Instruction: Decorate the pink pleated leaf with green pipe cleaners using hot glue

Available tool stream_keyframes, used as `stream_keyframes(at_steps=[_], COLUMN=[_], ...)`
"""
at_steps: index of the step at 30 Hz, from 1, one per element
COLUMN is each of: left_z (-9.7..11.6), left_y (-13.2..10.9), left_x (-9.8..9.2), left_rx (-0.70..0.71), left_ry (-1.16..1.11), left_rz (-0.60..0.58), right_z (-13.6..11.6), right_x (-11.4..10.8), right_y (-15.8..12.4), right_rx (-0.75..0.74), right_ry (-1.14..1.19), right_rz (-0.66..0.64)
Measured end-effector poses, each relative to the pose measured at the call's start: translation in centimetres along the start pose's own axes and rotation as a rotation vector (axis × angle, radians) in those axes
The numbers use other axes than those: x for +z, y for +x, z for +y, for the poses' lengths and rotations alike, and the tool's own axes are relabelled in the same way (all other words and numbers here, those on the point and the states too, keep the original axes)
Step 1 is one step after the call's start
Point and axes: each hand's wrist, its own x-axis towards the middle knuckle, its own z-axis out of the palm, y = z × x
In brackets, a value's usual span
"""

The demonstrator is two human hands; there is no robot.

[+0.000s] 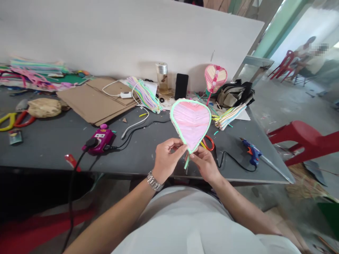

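Note:
Above the front of the table I hold up a heart-shaped fan (191, 121), lilac and pink with a mint-green border, its point downward. My left hand (169, 157), with a metal watch at the wrist, pinches the fan's lower left edge near the point. On the other side, my right hand (205, 163) grips the tip from the lower right. A green strip end (186, 163) hangs below the point between both hands. Behind the fan, orange-handled scissors (209, 143) show partly. To the right of my right hand lies a blue glue gun (251, 153) with its cord.
A magenta power adapter (100, 140) with cords, cardboard sheets (97, 98) and a bundle of pastel strips (145, 93) lie left. A finished-looking pink fan (215, 78), jar (162, 78), phone (181, 86) and bag (234, 93) stand behind. A red chair (304, 139) is right; people sit farther off.

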Motion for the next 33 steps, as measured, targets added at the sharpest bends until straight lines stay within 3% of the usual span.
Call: stream_keyframes(at_steps=[6,12,21,33], left_z=[-0.4,-1.5,-2.1,-2.8], left_y=[0.0,-0.3,-0.8,-1.6], left_x=[-0.2,-0.6,-0.7,0.1], left_rx=[-0.001,0.069,0.132,0.005], left_ry=[0.03,0.132,0.226,0.035], left_rz=[0.049,0.102,0.113,-0.011], right_z=[-0.3,-0.1,0.6,0.3], right_x=[-0.1,0.6,1.3,1.4], right_y=[-0.2,0.3,0.8,0.5], right_rx=[-0.03,-0.067,-0.043,-0.049], right_ry=[-0.109,-0.063,0.057,0.046], right_rz=[0.019,0.126,0.041,0.02])
